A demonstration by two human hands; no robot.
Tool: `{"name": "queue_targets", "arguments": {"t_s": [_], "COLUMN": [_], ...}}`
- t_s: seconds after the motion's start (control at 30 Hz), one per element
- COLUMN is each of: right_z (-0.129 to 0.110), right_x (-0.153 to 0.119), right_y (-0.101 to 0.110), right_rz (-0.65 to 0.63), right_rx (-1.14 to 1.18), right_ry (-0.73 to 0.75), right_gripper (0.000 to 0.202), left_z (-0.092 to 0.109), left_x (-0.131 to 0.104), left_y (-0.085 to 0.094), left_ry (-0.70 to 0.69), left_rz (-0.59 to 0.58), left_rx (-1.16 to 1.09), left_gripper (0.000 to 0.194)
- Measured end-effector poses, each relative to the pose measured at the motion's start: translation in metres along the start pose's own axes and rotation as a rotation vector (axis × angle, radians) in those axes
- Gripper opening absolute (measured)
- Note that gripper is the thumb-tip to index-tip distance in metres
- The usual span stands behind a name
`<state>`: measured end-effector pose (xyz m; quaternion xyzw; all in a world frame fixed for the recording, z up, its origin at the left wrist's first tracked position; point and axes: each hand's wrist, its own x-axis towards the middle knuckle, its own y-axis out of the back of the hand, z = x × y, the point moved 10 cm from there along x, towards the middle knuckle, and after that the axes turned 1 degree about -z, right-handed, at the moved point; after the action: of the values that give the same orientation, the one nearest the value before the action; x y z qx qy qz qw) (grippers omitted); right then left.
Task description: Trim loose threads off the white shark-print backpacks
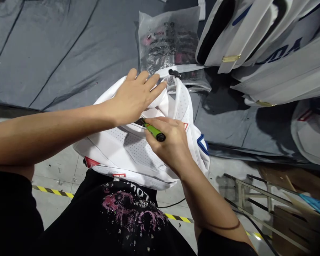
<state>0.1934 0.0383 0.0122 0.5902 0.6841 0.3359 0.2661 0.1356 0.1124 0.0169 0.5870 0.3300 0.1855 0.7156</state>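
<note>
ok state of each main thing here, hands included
Left hand: open, palm down
Green handheld tool with black end: gripped
Right hand: closed
White dotted-fabric item: rumpled
Clear printed plastic bag: crinkled, lying flat
Grey table covering: creased
White strapped items, upper right: piled

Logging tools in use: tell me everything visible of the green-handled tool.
The green-handled tool is slim, with a bright green, plastic-looking grip and a rounded black butt. The right hand grips it between thumb and fingers. It lies slanted over the white fabric, butt to the lower right of the view, dark front end to the upper left. That end's shape, and whether it touches the fabric, I cannot tell.
</note>
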Motion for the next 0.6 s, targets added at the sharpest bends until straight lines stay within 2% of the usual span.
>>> {"name": "queue_targets", "arguments": {"t_s": [0.13, 0.3, 0.43, 0.6], "right_z": [0.0029, 0.0033, -0.0004, 0.0022], "right_x": [-0.0001, -0.0005, -0.0008, -0.0001], "right_y": [0.0003, -0.0007, -0.0016, -0.0023], "right_rz": [0.003, 0.016, 0.022, 0.049], "right_rx": [0.018, 0.024, 0.024, 0.012], "right_ry": [-0.010, -0.018, -0.003, -0.028], "right_gripper": [0.025, 0.024, 0.024, 0.024], "left_z": [0.0032, -0.0004, -0.0012, 0.0021], "left_x": [-0.0024, 0.0010, 0.0019, 0.0012], "left_y": [0.0038, 0.0007, -0.0005, 0.0004], "left_ry": [-0.018, 0.010, 0.010, 0.007], "left_rz": [0.020, 0.013, 0.016, 0.016], "left_rx": [0.068, 0.023, 0.016, 0.111], "left_gripper": [0.068, 0.079, 0.079, 0.081]}}
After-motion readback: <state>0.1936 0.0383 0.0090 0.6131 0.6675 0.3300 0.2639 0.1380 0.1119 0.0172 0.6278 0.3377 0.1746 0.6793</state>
